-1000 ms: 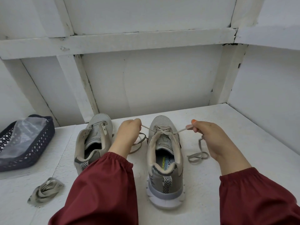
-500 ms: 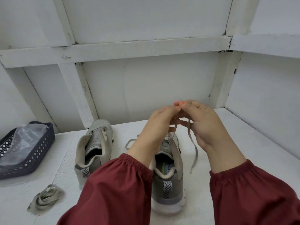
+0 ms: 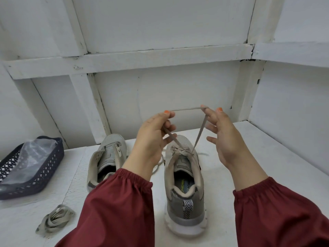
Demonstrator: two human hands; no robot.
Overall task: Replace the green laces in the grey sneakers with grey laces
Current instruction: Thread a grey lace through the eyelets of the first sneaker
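Observation:
Two grey sneakers stand heel-toward-me on the white surface. The right sneaker [image 3: 185, 177] carries a grey lace [image 3: 199, 132] tied across its top eyelets. My left hand [image 3: 153, 136] pinches one strand of that lace, raised above the shoe. My right hand [image 3: 224, 138] pinches the other strand at its fingertips. A taut stretch of lace runs between both hands. The left sneaker [image 3: 106, 159] has no lace that I can see and is partly hidden by my left sleeve. A bundled greenish lace [image 3: 55, 221] lies at the front left.
A dark perforated basket [image 3: 42, 177] holding a clear plastic bag sits at the left edge. White walls with beams close the space at the back and right. Loose lace ends trail beside the right sneaker.
My hands first pulled the lace ends sideways at shoe level, then met above the shoe. Now they are spread apart, higher up, with lace stretched between them.

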